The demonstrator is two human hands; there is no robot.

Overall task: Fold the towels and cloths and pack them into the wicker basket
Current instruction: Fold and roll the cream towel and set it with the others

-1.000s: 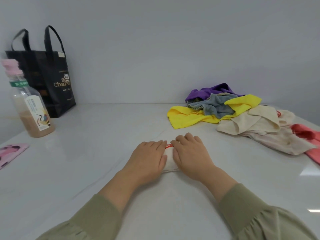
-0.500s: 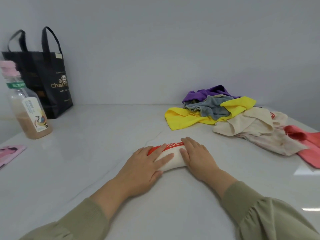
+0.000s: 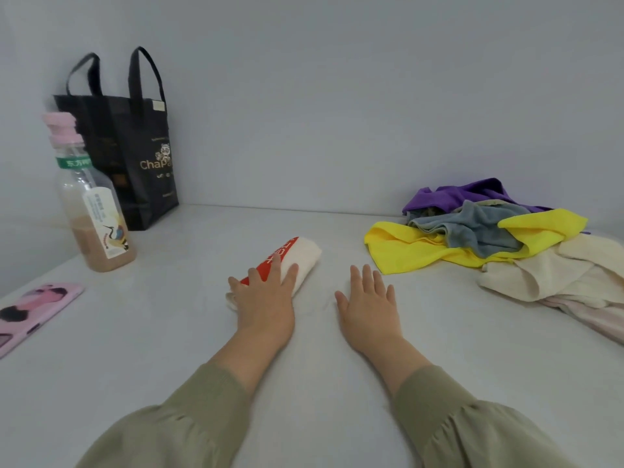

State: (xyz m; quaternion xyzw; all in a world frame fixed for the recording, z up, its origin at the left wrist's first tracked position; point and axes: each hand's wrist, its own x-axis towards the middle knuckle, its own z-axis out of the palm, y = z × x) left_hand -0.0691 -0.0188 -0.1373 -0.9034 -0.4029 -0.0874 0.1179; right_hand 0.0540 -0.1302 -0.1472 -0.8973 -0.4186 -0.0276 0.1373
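Nearest the camera, olive sleeves (image 3: pixel 175 420) lead out to two hands, and neither has closed on anything. The left hand (image 3: pixel 266 298) lies palm down, its fingers straight and spread across the near end of the folded white towel (image 3: pixel 305 258), pressing it rather than gripping it. The right hand (image 3: pixel 368 302) is flat and spread over the bare table (image 3: pixel 152 349) and holds nothing; whether its palm touches the surface cannot be told. The likely trouble starts here. The towel looks like a soft, thick bundle kept shut only by that one palm, so when the pressure comes off the top layer could spring up and loosen the fold. If it is lifted one-handed from the near end alone, the far end may droop and open on the way to the wicker basket. The basket is nowhere in view, so the carry may be an awkward one. The towel runs slantwise away from the left hand, its red band (image 3: pixel 285 248) along the left edge. Its near end is under the fingers and its far end is free beyond the fingertips. It lies just left of the right hand, apart from it. Off to the left a pink phone (image 3: pixel 33 309) lies near the table edge. Farther right sits the unfolded heap: cream cloth (image 3: pixel 547 271), yellow cloth (image 3: pixel 422 248), grey cloth (image 3: pixel 479 231) and purple cloth (image 3: pixel 472 194) at the back. A reaching sleeve could drag it. At the far left a drink bottle (image 3: pixel 91 211) and a black tote bag (image 3: pixel 128 157) stand well apart from the towel.
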